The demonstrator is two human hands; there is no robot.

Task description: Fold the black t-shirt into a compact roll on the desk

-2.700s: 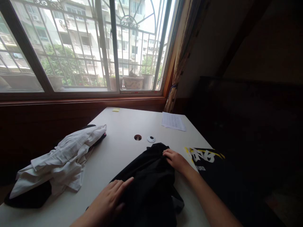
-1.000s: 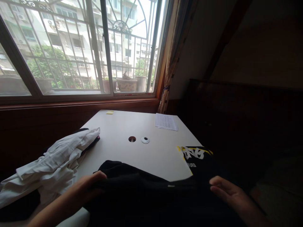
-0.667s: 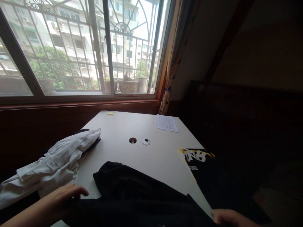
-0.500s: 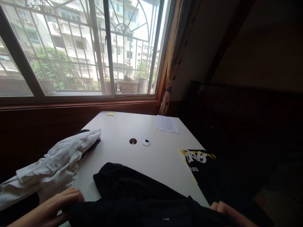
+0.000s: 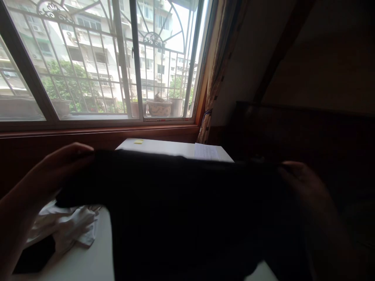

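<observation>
A black garment [image 5: 181, 210] hangs stretched out between my two hands, above the white table [image 5: 84, 265], and hides most of the tabletop. My left hand [image 5: 73, 156] grips its upper left part, fingers closed on the cloth. On the right, my right hand [image 5: 299, 171] is closed on the opposite upper part, dim and slightly blurred. Crumpled white clothing [image 5: 76, 228] lies on the table below my left forearm, with a dark cloth [image 5: 36, 255] beside it.
At the table's far side are a yellow sticky note [image 5: 138, 141] and printed papers [image 5: 206, 151]. Behind stands a barred window [image 5: 131, 58] with potted plants outside, and a patterned curtain [image 5: 215, 70] hangs at its right.
Both hands have risen, lifting the black garment from low over the near table edge into a spread sheet. It now covers the table holes and the black-and-yellow item at the right.
</observation>
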